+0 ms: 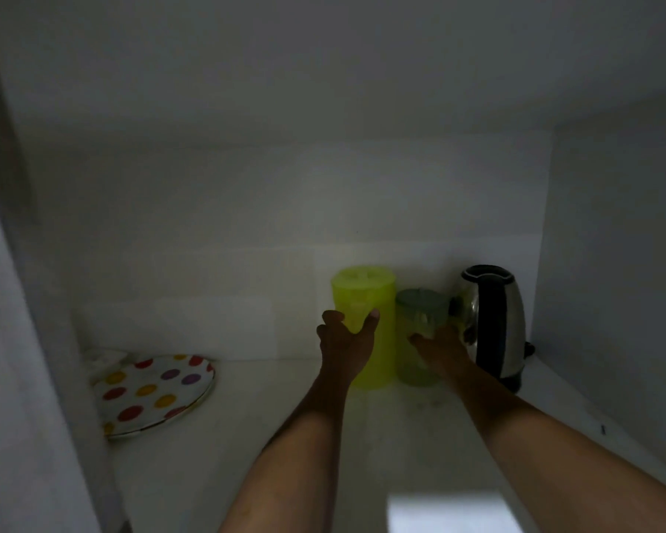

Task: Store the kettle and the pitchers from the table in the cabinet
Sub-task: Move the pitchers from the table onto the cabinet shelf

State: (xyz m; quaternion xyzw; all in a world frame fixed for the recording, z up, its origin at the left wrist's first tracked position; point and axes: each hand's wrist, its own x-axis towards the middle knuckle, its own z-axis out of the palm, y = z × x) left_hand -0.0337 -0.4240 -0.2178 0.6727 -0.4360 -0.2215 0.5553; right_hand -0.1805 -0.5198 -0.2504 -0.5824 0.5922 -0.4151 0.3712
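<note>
Inside the dim white cabinet, three items stand in a row at the back right of the shelf (pixel 270 425). The tall yellow-green pitcher (pixel 377 302) is leftmost. The shorter green pitcher (pixel 416 313) with a grey-green lid is in the middle. The steel kettle (pixel 512 321) with a black handle is in the right corner. My left hand (pixel 345 340) is spread in front of the yellow-green pitcher, thumb and fingers apart. My right hand (pixel 443 352) wraps the lower right side of the green pitcher, its fingers between that pitcher and the kettle.
A white plate with coloured dots (pixel 150 392) lies at the shelf's left, tilted against something pale behind it. Cabinet walls close in on the left (pixel 35 340) and right (pixel 612 302). Bare shelf lies between the plate and the pitchers.
</note>
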